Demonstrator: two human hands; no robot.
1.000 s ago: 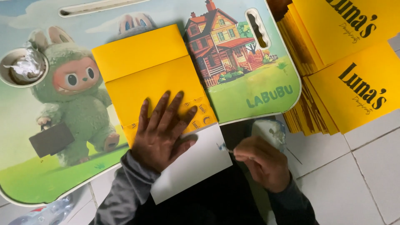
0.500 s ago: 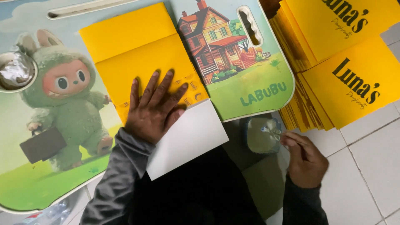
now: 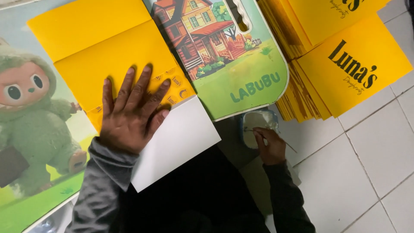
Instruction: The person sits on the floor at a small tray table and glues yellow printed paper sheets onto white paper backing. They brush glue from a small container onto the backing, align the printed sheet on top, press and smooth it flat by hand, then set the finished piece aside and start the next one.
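Sheet [image 3: 108, 64] under left hand [image 3: 129, 114], paste tub [image 3: 256, 127] at right hand [image 3: 271, 144]

1. The yellow sheet [image 3: 103, 56] is seen to be matt paper or thin card, smooth, with one crisp fold.
2. The white sheet [image 3: 177, 142] is shown as plain, matt paper.
3. The printed lap table [image 3: 254, 82] is finished in a smooth, faintly glossy surface.
4. The floor tiles [image 3: 371, 159] are glazed and slightly shiny.
5. The sleeves [image 3: 103, 190] are made of soft, matt grey cloth.
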